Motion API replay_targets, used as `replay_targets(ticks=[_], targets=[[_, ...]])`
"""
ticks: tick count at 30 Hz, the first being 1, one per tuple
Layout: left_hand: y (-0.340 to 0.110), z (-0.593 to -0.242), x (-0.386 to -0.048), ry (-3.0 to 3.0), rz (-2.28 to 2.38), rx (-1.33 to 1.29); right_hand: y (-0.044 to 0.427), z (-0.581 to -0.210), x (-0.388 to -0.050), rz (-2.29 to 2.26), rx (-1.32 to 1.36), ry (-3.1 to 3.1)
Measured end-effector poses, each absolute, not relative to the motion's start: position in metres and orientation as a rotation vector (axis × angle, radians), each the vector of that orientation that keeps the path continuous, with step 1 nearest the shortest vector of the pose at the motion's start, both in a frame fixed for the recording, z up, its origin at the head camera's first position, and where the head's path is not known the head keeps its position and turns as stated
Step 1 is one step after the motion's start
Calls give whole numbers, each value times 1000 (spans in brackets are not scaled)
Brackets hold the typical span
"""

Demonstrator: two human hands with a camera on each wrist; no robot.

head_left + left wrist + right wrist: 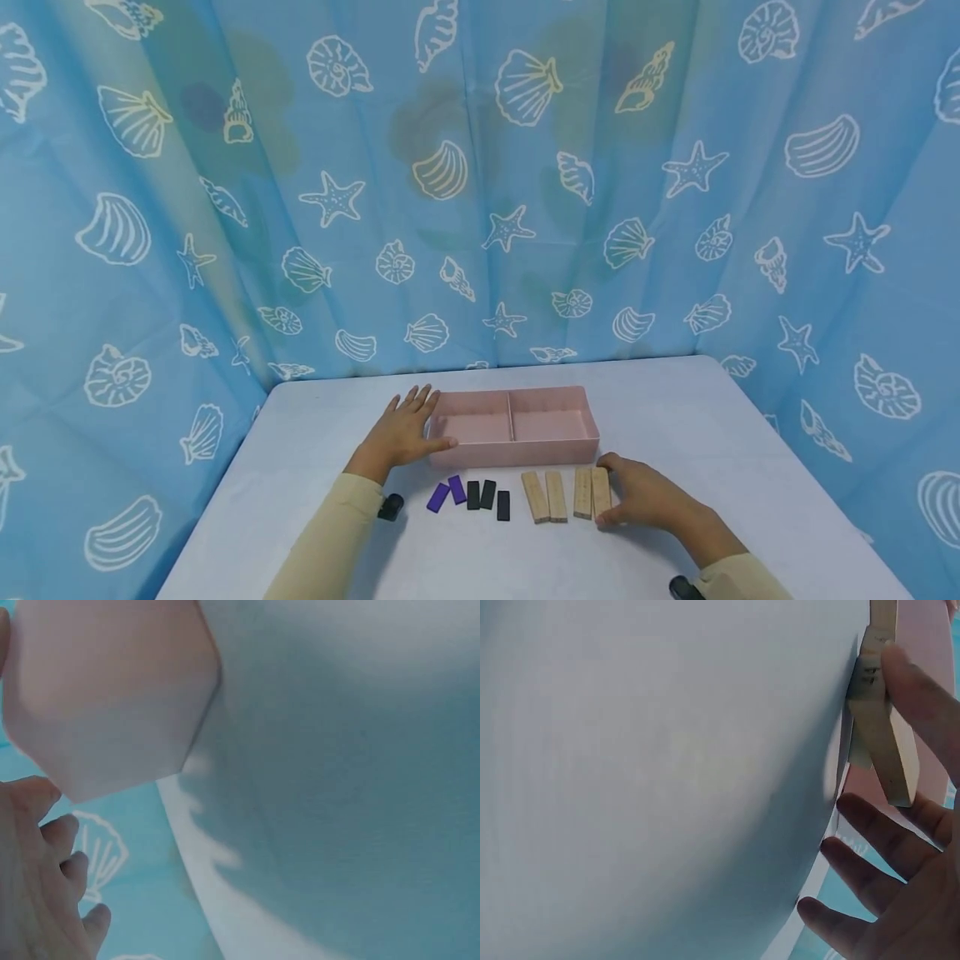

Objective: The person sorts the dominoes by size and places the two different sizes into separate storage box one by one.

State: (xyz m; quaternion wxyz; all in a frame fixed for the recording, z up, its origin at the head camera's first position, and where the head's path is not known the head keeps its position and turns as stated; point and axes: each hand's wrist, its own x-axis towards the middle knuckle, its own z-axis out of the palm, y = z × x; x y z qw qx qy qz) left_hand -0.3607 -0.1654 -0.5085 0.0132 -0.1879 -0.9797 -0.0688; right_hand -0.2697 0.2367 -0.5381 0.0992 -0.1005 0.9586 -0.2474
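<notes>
My left hand (400,431) touches the left end of a pink two-compartment box (498,455), its fingers spread and its thumb reaching over the front rim. In the left wrist view the box's end wall (124,739) shows beside the fingertips. My right hand (647,497) pinches the rightmost wooden block (602,492) lengthwise, thumb at its near end and index finger at its far end. The right wrist view shows this block (885,742) between them, the other fingers apart from it. Another wooden block (582,492) lies right beside it.
Left of the held block lie two more wooden blocks (556,497). Several small black blocks (503,505) and two purple blocks (438,497) sit farther left, before the box. A white-covered table (690,417) bears everything; a blue shell-patterned curtain (465,208) hangs behind.
</notes>
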Motion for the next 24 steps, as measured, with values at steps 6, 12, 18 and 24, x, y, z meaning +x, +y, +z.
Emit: replay_targets(ticks=[6, 12, 18, 24], targets=[[-167, -512, -361, -3081, -250, -597, 231, -532, -265, -799, -305, 2802], [-165, -515, -362, -3048, -282, -620, 231, -530, -266, -884, -344, 2757], [-165, -520, -360, -3062, -333, -633, 238, -529, -268, -1025, -426, 2691], [-166, -522, -360, -3011, -300, -640, 240, -520, -276, -1145, -510, 2677]])
